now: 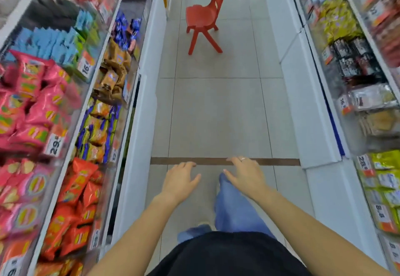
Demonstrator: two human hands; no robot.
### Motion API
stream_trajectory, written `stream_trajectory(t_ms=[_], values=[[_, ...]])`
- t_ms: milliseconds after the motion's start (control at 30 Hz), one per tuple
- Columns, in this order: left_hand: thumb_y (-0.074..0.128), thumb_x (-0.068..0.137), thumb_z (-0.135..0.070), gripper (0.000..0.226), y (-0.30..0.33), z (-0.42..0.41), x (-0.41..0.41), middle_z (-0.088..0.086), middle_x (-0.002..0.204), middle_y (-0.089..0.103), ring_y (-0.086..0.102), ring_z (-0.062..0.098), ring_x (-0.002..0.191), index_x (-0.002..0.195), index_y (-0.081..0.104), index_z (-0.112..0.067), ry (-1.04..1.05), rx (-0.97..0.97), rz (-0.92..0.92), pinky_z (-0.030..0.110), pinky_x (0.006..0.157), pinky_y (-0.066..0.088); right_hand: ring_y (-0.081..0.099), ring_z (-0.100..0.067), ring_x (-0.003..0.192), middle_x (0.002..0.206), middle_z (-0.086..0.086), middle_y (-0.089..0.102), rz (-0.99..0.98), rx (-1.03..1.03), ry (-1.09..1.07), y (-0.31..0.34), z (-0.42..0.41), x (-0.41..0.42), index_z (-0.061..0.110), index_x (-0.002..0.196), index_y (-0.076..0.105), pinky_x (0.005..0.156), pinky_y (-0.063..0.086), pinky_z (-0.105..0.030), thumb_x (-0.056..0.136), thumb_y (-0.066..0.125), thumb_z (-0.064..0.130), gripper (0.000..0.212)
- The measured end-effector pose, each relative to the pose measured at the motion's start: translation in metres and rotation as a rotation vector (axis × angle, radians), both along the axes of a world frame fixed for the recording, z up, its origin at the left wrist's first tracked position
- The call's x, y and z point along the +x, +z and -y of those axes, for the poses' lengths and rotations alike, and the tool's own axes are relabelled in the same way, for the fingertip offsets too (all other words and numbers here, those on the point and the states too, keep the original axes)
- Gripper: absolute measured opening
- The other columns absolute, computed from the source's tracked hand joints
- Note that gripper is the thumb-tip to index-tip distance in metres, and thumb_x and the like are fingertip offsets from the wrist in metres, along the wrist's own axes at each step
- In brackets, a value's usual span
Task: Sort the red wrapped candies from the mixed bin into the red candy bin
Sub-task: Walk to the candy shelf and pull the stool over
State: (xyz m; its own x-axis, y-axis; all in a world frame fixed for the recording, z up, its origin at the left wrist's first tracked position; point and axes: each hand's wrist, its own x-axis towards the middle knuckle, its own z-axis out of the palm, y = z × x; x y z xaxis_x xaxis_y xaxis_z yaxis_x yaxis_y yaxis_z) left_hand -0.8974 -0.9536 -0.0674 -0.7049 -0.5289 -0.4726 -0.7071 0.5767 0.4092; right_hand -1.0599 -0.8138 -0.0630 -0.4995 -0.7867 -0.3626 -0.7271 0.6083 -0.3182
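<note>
A person is walking a tiled shop aisle [216, 113] between snack shelves [71, 107], a red chair [203, 13] standing at twelve o'clock. Left hand [180, 180] and right hand [246, 175] are hanging open, each grip holding nothing. No candy bins are showing; sorting appears unstarted.

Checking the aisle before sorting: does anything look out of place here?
Yes: a red chair stands alone mid-aisle on the floor, between the shelves. Both hands are empty.

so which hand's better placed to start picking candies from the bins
Neither clearly: left hand and right hand both hang empty over the aisle floor, level with each other. The mixed bin isn't identifiable here.
</note>
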Motion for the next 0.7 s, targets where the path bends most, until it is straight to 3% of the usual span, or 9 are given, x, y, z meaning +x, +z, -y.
stream_trajectory(t_ms=[367,700], values=[[0.044,0.097,-0.043,0.048,0.005,0.223,-0.237,0.001,0.136,0.051,0.047,0.019,0.124,0.138,0.044,-0.018,0.077,0.003,0.051,0.030,0.101,0.039,0.054,-0.020,0.114,0.122,0.000,0.059,-0.042,0.039,0.140,0.009,0.246,-0.265,0.023,0.128,0.051,0.092,0.037,-0.034,0.095,0.043,0.049,0.043],[0.045,0.096,-0.042,0.047,-0.007,0.431,-0.402,0.000,0.137,0.049,0.046,0.018,0.123,0.137,0.045,-0.019,0.172,-0.013,0.008,0.031,0.102,0.038,0.054,-0.019,0.113,0.122,0.001,0.060,-0.052,0.036,0.257,-0.010,0.456,-0.432,0.020,0.125,0.053,0.093,0.039,-0.032,0.095,0.041,0.048,0.043]])
